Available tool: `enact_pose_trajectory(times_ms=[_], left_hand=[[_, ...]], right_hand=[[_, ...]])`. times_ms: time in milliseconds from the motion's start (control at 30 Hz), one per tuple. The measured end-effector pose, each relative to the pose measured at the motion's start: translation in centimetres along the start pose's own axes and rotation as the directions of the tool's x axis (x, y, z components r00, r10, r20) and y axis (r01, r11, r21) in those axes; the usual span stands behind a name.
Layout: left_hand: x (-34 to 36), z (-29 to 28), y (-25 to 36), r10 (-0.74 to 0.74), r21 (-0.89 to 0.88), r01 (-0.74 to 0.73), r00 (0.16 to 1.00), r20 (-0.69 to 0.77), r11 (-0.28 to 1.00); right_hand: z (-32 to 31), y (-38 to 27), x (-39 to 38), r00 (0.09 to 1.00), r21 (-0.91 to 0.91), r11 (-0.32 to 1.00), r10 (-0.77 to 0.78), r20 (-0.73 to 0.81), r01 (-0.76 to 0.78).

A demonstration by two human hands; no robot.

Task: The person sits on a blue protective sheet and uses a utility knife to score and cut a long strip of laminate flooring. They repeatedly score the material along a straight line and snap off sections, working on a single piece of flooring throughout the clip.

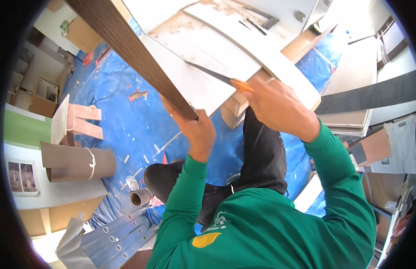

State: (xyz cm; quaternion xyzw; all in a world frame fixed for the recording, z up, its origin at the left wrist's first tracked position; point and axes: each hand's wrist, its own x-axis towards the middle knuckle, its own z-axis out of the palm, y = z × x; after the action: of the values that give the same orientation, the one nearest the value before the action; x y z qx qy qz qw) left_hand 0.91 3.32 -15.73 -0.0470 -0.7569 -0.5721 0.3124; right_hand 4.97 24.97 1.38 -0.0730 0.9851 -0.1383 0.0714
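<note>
My left hand (pixel 194 132) is closed around the near end of a long, dark brown wood-grain board (pixel 140 58), which slants up to the upper left. In my right hand (pixel 280 105) is a file (pixel 210 73), its orange handle in my fist and its narrow dark blade pointing left toward the board. The blade lies over a white panel (pixel 217 56) and looks apart from the board; whether it touches the panel I cannot tell. A long white strip (pixel 262 60) with a curved look lies across the panel, beyond my right hand.
A hammer (pixel 268 21) and small dark tools lie at the far side of the white work surface. Blue sheeting (pixel 127 116) covers the floor. To the left are a brown roll (pixel 78 162) and a small wooden stand (pixel 82 121); a folded ladder (pixel 118 240) lies lower left. Stacked panels (pixel 347 119) stand right.
</note>
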Motion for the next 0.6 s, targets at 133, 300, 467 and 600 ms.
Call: enact_pose_trajectory(times_ms=[133, 300, 467, 600], left_hand=[[-0.1, 1.4, 0.8, -0.081, -0.121, 0.087, 0.995, 0.052, 0.989], [1.3, 1.3, 1.8, -0.051, -0.170, 0.066, 0.994, 0.092, 0.983], [-0.2, -0.6, 0.8, -0.047, -0.020, 0.049, 0.997, 0.058, 0.999], [0.1, 0.0, 0.4, -0.075, -0.142, 0.081, 0.996, 0.043, 0.987]], right_hand=[[5.6, -1.2, 17.0, 0.968, -0.005, 0.981, -0.192, -0.160, 0.193], [1.5, -4.9, 18.2, 0.997, 0.137, 0.989, 0.042, 0.062, -0.050], [6.1, 2.3, 6.2, 0.882, -0.132, 0.938, -0.347, -0.319, 0.321], [1.7, 1.4, -0.7, 0.990, -0.092, 0.993, -0.080, -0.113, 0.070]])
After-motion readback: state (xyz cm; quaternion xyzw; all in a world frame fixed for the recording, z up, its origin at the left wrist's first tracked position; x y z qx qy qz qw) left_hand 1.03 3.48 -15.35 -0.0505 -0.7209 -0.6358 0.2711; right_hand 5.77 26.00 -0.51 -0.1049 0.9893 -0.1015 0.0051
